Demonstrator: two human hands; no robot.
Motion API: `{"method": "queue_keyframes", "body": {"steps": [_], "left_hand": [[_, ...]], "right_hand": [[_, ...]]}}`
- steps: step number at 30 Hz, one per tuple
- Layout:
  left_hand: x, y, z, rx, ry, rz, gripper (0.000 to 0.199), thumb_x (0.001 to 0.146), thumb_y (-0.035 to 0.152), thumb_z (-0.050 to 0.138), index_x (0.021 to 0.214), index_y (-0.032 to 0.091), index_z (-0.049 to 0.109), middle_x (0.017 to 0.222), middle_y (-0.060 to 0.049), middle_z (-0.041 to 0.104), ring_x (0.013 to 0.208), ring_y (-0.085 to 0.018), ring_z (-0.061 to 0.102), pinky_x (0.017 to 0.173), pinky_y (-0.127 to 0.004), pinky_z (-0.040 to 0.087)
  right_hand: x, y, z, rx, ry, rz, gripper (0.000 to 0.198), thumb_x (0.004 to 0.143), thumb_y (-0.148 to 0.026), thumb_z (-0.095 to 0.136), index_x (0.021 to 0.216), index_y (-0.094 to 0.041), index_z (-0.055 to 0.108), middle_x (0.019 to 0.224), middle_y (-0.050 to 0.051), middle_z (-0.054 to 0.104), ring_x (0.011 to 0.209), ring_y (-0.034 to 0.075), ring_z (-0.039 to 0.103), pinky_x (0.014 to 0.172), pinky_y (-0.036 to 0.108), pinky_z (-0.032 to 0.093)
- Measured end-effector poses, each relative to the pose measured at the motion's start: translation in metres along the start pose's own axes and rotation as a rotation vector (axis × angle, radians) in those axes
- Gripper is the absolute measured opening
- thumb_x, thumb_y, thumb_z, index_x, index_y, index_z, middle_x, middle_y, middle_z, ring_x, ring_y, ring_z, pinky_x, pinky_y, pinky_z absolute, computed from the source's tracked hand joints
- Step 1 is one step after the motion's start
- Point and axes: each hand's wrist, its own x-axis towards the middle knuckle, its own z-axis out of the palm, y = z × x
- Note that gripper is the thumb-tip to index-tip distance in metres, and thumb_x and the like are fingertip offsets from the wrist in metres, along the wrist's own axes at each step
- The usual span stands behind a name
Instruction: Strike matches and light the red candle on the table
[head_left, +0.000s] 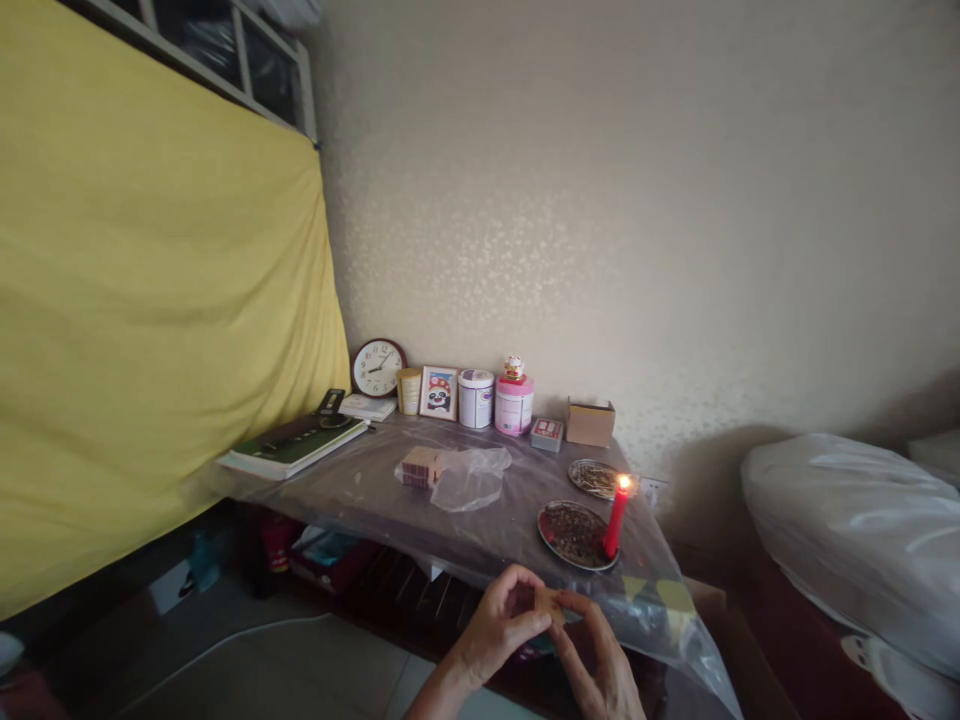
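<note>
My left hand pinches a small tan box, which looks like a matchbox, between thumb and fingers in front of the table edge. From the other side, my right hand has its fingertips closed on the same matchbox. Fingers cover part of it, so I cannot tell whether it is slid open. Just beyond my hands, a lit red candle stands on the right rim of a round metal plate with dark burnt bits on it. A second plate behind it carries thin sticks like matches.
A stack of small boxes lies by crumpled clear plastic on the plastic-covered table. Along the wall stand a clock, a framed panda picture, tins and a cardboard box. Books lie left.
</note>
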Motion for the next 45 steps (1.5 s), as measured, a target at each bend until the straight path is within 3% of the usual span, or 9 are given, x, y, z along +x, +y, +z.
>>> {"method": "queue_keyframes", "body": {"steps": [5,14,19,22,29,40,45], "left_hand": [[0.000,0.001,0.001,0.021,0.000,0.000,0.027,0.068,0.027,0.068,0.090,0.018,0.057,0.080,-0.002,0.067,0.076,-0.017,0.060,0.071,-0.028,0.043],[-0.001,0.000,0.002,-0.015,-0.013,0.010,0.025,0.069,0.024,0.068,0.090,0.017,0.057,0.083,-0.004,0.068,0.078,-0.018,0.061,0.072,-0.029,0.043],[0.000,0.001,0.001,-0.003,-0.008,0.018,0.026,0.068,0.025,0.069,0.090,0.017,0.058,0.083,-0.004,0.068,0.080,-0.018,0.061,0.073,-0.028,0.043],[0.000,0.001,0.001,0.001,-0.002,0.011,0.026,0.068,0.027,0.069,0.090,0.018,0.058,0.081,-0.002,0.067,0.078,-0.018,0.061,0.071,-0.028,0.043],[0.000,0.001,0.002,0.010,0.004,0.003,0.027,0.068,0.028,0.069,0.090,0.018,0.058,0.081,-0.002,0.067,0.079,-0.018,0.061,0.072,-0.028,0.042],[-0.001,0.000,0.002,-0.011,-0.004,0.018,0.025,0.068,0.025,0.069,0.090,0.017,0.058,0.082,-0.003,0.067,0.081,-0.017,0.060,0.073,-0.028,0.042],[0.000,-0.001,0.002,-0.026,-0.013,0.024,0.024,0.070,0.024,0.068,0.090,0.017,0.057,0.083,-0.003,0.066,0.081,-0.017,0.059,0.074,-0.028,0.042]], "right_hand": [[0.000,-0.003,0.000,-0.003,0.009,0.019,0.030,0.080,-0.044,0.057,0.098,-0.020,0.062,0.096,0.007,0.068,0.084,0.019,0.067,0.076,0.024,0.054],[0.000,0.003,0.001,-0.014,-0.021,0.026,0.031,0.081,-0.044,0.056,0.099,-0.019,0.061,0.101,0.008,0.066,0.095,0.021,0.063,0.085,0.028,0.050],[-0.001,0.002,0.001,0.004,-0.024,0.041,0.030,0.081,-0.042,0.057,0.101,-0.019,0.060,0.099,0.007,0.066,0.086,0.019,0.065,0.078,0.026,0.052],[-0.001,0.000,0.000,0.019,-0.023,0.048,0.030,0.081,-0.043,0.057,0.100,-0.020,0.061,0.098,0.007,0.066,0.091,0.021,0.065,0.077,0.025,0.053],[-0.001,0.005,-0.001,-0.035,-0.044,0.062,0.033,0.081,-0.046,0.055,0.101,-0.020,0.060,0.102,0.007,0.065,0.096,0.021,0.062,0.085,0.027,0.049],[-0.001,0.005,-0.002,-0.014,-0.079,0.118,0.034,0.083,-0.046,0.053,0.103,-0.020,0.058,0.095,0.005,0.068,0.077,0.018,0.065,0.073,0.024,0.051],[0.000,0.005,-0.002,-0.004,-0.055,0.108,0.033,0.080,-0.047,0.055,0.100,-0.020,0.060,0.097,0.005,0.067,0.083,0.019,0.065,0.076,0.024,0.051]]}}
